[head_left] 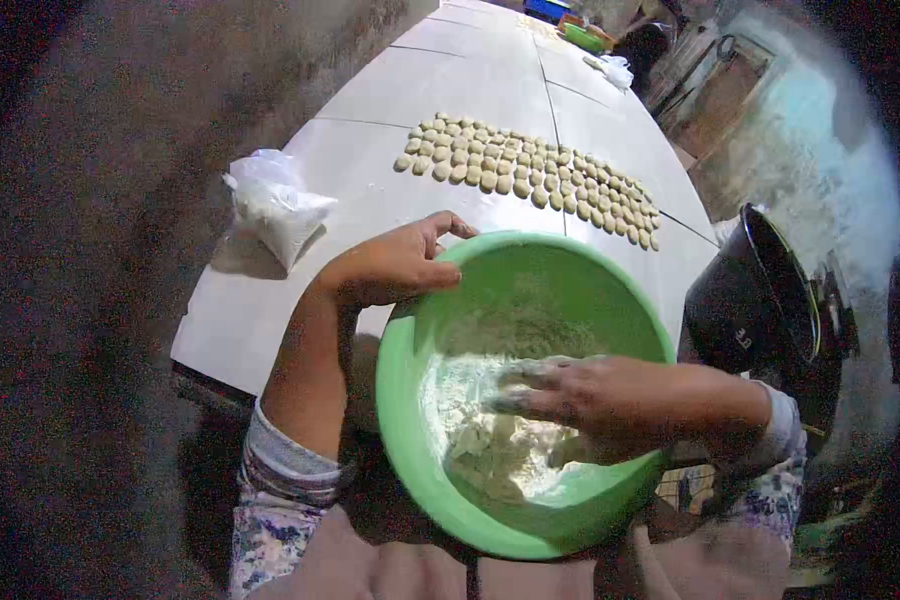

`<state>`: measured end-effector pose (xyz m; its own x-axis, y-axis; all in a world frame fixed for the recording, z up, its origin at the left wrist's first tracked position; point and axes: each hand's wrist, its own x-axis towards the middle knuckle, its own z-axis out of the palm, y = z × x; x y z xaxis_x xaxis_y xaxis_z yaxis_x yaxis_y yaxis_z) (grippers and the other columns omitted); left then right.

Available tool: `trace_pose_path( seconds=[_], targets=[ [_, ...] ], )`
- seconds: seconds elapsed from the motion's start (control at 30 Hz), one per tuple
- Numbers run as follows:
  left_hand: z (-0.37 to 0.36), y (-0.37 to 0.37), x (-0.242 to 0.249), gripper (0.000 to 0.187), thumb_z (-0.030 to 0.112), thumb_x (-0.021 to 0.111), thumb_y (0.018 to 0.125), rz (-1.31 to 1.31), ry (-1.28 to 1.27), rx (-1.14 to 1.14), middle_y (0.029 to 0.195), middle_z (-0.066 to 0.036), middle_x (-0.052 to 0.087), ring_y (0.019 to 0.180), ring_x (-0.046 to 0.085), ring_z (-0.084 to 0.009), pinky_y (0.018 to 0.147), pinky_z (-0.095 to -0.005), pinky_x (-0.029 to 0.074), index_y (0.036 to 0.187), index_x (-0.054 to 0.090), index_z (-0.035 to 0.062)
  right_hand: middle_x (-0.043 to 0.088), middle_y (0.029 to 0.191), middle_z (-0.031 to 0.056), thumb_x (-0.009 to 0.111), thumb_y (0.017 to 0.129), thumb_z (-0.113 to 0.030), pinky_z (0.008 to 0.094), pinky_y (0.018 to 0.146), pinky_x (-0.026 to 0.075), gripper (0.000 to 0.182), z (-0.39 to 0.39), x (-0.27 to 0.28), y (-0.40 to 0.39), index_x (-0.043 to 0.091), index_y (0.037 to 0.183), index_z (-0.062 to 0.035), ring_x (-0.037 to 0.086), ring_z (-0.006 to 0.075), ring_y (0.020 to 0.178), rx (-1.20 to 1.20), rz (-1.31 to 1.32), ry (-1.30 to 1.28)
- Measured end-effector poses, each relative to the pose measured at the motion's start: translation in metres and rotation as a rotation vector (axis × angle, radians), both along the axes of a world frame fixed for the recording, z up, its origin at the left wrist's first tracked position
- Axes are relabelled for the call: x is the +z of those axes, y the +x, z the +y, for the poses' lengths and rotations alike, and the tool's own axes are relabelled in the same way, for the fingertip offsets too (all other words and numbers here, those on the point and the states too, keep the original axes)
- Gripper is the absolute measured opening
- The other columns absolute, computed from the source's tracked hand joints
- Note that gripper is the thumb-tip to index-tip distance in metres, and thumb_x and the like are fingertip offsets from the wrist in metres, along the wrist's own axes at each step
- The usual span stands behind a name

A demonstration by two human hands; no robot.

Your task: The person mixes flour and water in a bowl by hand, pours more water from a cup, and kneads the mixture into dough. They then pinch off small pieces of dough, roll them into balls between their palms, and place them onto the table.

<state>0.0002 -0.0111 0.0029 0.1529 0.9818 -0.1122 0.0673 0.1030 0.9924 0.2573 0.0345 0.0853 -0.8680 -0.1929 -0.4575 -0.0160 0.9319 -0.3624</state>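
A green basin (402, 440) tilts toward me, its lower rim close to my body. My left hand (400, 262) grips the basin's upper left rim, thumb over the edge. Inside the basin lies white flour with clumpy, pale dough (495, 450). My right hand (570, 395) reaches in from the right with fingers stretched out over the flour, their tips whitened and somewhat blurred. Part of the mixture is hidden beneath that hand.
Rows of small dough pieces (515, 165) lie on the white tiled table (370, 90). A plastic bag of white powder (278, 208) rests at the left. A large black pot (730, 300) stands at the right; a green container (583, 38) sits far back.
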Motion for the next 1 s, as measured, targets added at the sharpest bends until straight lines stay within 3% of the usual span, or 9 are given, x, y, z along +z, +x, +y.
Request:
trace_pose_path(
  seconds=[0.03, 0.13, 0.27, 0.33, 0.37, 0.73, 0.8, 0.83, 1.0],
  targets=[
    [0.000, 0.000, 0.001, 0.049, 0.010, 0.056, 0.075, 0.022, 0.003, 0.005, 0.081, -0.008, 0.061, 0.065, 0.056, -0.0111, 0.058, -0.0259, 0.047, 0.122, 0.042, 0.0027, 0.032, 0.139, 0.0247, 0.072, 0.071, -0.027, 0.0468, 0.098, 0.039, 0.084, -0.001, -0.018, 0.001, 0.028, 0.141, -0.0146, 0.041, 0.0388, 0.123, 0.007, 0.086, -0.018],
    [-0.001, -0.002, 0.001, 0.050, 0.011, 0.057, 0.075, 0.043, 0.019, 0.000, 0.080, -0.008, 0.061, 0.064, 0.056, -0.0111, 0.058, -0.0261, 0.047, 0.122, 0.042, 0.0024, 0.030, 0.142, 0.0209, 0.054, 0.084, -0.025, 0.0468, 0.096, 0.040, 0.064, -0.019, -0.097, 0.013, 0.027, 0.141, -0.0098, 0.042, 0.0357, 0.124, 0.323, 0.308, 0.138],
    [-0.001, -0.003, 0.000, 0.051, 0.010, 0.057, 0.075, 0.044, -0.016, -0.001, 0.081, -0.009, 0.062, 0.063, 0.057, -0.0115, 0.056, -0.0248, 0.047, 0.123, 0.042, 0.0013, 0.040, 0.133, 0.0196, 0.048, 0.085, -0.020, 0.0452, 0.092, 0.043, 0.052, -0.023, -0.080, -0.004, 0.037, 0.133, -0.0056, 0.048, 0.0341, 0.115, 0.469, 0.360, 0.121],
    [-0.002, 0.000, 0.005, 0.050, 0.009, 0.056, 0.076, 0.011, -0.015, -0.001, 0.082, -0.009, 0.063, 0.065, 0.058, -0.0118, 0.056, -0.0241, 0.047, 0.123, 0.041, 0.0014, 0.049, 0.117, 0.0171, 0.051, 0.080, -0.019, 0.0440, 0.086, 0.046, 0.046, -0.023, -0.061, -0.014, 0.045, 0.123, -0.0046, 0.052, 0.0321, 0.104, 0.357, 0.119, 0.221],
    [-0.004, 0.001, 0.008, 0.049, 0.009, 0.055, 0.076, 0.011, -0.016, -0.009, 0.082, -0.009, 0.063, 0.065, 0.058, -0.0121, 0.057, -0.0244, 0.048, 0.123, 0.041, 0.0014, 0.053, 0.103, 0.0146, 0.051, 0.080, -0.018, 0.0434, 0.082, 0.048, 0.038, -0.017, -0.066, -0.012, 0.048, 0.114, -0.0033, 0.054, 0.0308, 0.096, 0.222, 0.330, 0.108],
    [-0.003, -0.002, 0.002, 0.052, 0.012, 0.056, 0.074, 0.022, -0.008, -0.008, 0.086, -0.011, 0.062, 0.069, 0.058, -0.0139, 0.061, -0.0262, 0.048, 0.123, 0.042, 0.0018, 0.060, 0.066, 0.0114, 0.053, 0.086, -0.035, 0.0470, 0.053, 0.049, 0.023, -0.005, -0.015, 0.002, 0.052, 0.092, -0.0128, 0.063, 0.0333, 0.064, 0.008, 0.273, 0.326],
    [-0.004, 0.001, 0.005, 0.052, 0.012, 0.056, 0.074, 0.037, -0.010, 0.022, 0.084, -0.010, 0.061, 0.067, 0.057, -0.0130, 0.059, -0.0251, 0.047, 0.123, 0.042, 0.0012, 0.059, 0.063, 0.0079, 0.067, 0.075, -0.030, 0.0429, 0.051, 0.048, 0.023, -0.005, -0.016, 0.005, 0.054, 0.078, -0.0109, 0.060, 0.0321, 0.057, -0.182, 0.388, 0.220],
    [-0.004, 0.001, 0.004, 0.052, 0.012, 0.056, 0.074, 0.039, -0.011, 0.021, 0.084, -0.010, 0.061, 0.067, 0.057, -0.0130, 0.059, -0.0251, 0.047, 0.123, 0.042, 0.0012, 0.062, 0.086, 0.0156, 0.064, 0.078, -0.021, 0.0415, 0.063, 0.051, 0.025, -0.004, -0.010, 0.005, 0.055, 0.096, -0.0068, 0.062, 0.0351, 0.075, -0.196, 0.268, 0.143],
    [-0.003, -0.002, 0.008, 0.051, 0.013, 0.057, 0.074, 0.120, -0.054, -0.003, 0.086, -0.010, 0.061, 0.067, 0.056, -0.0128, 0.059, -0.0254, 0.046, 0.122, 0.043, 0.0005, 0.044, 0.126, 0.0247, 0.055, 0.079, -0.006, 0.0405, 0.084, 0.048, 0.062, -0.001, 0.015, 0.027, 0.031, 0.137, -0.0072, 0.055, 0.0394, 0.102, -0.059, -0.047, -0.005]
  ],
)
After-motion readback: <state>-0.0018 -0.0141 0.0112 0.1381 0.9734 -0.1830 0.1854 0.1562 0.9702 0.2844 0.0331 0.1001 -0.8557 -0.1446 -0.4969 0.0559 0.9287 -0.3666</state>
